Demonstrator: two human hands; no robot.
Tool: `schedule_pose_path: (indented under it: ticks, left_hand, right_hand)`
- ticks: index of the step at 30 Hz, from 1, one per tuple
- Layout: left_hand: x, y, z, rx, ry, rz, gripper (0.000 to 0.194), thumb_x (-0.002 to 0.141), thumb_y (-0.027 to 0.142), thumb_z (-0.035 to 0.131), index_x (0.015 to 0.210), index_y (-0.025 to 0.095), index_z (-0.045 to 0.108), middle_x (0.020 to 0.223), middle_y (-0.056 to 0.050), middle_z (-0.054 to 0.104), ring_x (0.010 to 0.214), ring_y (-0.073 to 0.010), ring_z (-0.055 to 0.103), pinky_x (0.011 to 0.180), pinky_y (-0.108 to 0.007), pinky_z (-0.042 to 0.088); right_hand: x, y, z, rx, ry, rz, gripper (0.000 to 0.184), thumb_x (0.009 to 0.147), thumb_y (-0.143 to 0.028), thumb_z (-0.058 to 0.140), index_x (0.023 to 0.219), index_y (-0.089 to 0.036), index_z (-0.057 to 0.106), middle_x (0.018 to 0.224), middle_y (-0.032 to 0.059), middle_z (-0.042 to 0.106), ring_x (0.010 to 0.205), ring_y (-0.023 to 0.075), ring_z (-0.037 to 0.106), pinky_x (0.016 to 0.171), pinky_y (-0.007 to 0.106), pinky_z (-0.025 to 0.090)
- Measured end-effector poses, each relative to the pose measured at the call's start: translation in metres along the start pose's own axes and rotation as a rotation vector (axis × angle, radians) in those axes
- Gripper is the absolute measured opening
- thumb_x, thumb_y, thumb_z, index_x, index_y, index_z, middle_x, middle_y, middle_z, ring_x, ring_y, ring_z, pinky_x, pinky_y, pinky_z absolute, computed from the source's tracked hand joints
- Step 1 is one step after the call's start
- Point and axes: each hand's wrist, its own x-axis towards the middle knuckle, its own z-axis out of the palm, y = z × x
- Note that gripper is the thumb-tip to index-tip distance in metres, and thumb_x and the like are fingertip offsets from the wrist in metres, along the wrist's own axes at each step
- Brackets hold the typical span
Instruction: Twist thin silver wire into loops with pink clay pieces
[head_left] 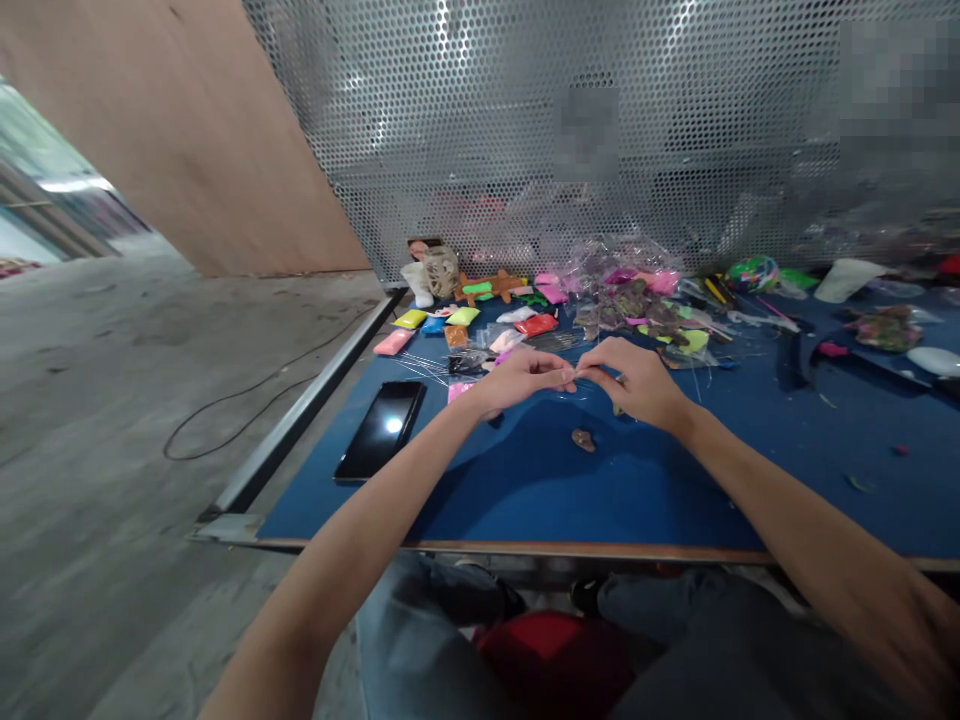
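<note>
My left hand (525, 380) and my right hand (622, 375) meet above the middle of the blue table (495, 500), their fingertips pinched close together. Something tiny and pale seems to be between them, too small to name. A small brown lump (583, 440) lies on the table just below the hands. Behind my left hand are thin wires (416, 368) and small packets of coloured clay, among them a red packet (537, 325) and a salmon-pink packet (393, 342). Part of a pink packet (457, 391) shows beside my left wrist.
A black phone (381, 430) lies at the left. Crumpled clear plastic bags (622, 265) with coloured pieces are heaped at the back, against a perforated metal panel (487, 120). A white cup (846, 280) lies tipped at the back right. The table's metal edge (300, 410) runs along the left.
</note>
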Motion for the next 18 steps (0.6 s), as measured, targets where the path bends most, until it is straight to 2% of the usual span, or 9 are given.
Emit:
schedule_pose_path:
  ticks: [4,10,15,18]
  left_hand:
    - [-0.0019,0.0007,-0.0021,-0.031,-0.037,-0.029,0.041,0.082,0.053,0.073,0.095,0.015,0.076,0.095,-0.008,0.076,0.087,-0.0144,0.067,0.085,-0.028,0.051]
    - [0.0004,-0.0032,-0.0012,-0.005,0.013,-0.023,0.039,0.083,0.051,0.074,0.097,0.015,0.077,0.096,-0.009,0.076,0.084,-0.0133,0.066,0.081,-0.025,0.05]
    - [-0.0013,-0.0033,-0.0013,0.044,0.001,-0.077,0.039,0.084,0.052,0.072,0.096,0.016,0.077,0.096,-0.008,0.077,0.088,-0.0147,0.067,0.085,-0.026,0.051]
    - [-0.0026,0.0023,-0.0016,0.125,0.019,-0.04,0.04,0.085,0.052,0.071,0.097,0.015,0.077,0.094,-0.008,0.077,0.088,-0.0153,0.068,0.083,-0.026,0.05]
  right_hand:
    - [0.0007,0.0019,-0.002,-0.033,-0.038,-0.088,0.013,0.101,-0.022,0.053,0.099,-0.024,0.066,0.092,0.0038,0.073,0.087,0.0194,0.065,0.083,0.036,0.05]
    - [0.0006,-0.001,-0.0031,-0.05,0.003,-0.033,0.009,0.098,-0.024,0.06,0.095,-0.023,0.068,0.085,0.0027,0.073,0.079,0.0182,0.066,0.075,0.032,0.051]
    - [-0.0001,0.0,-0.0019,-0.034,-0.015,-0.059,0.014,0.099,-0.025,0.056,0.095,-0.024,0.07,0.087,0.0033,0.075,0.08,0.0188,0.068,0.077,0.034,0.051]
    - [-0.0015,0.0011,-0.0009,-0.015,-0.034,-0.029,0.015,0.099,-0.024,0.055,0.097,-0.024,0.07,0.089,0.0032,0.075,0.081,0.0186,0.068,0.078,0.033,0.052]
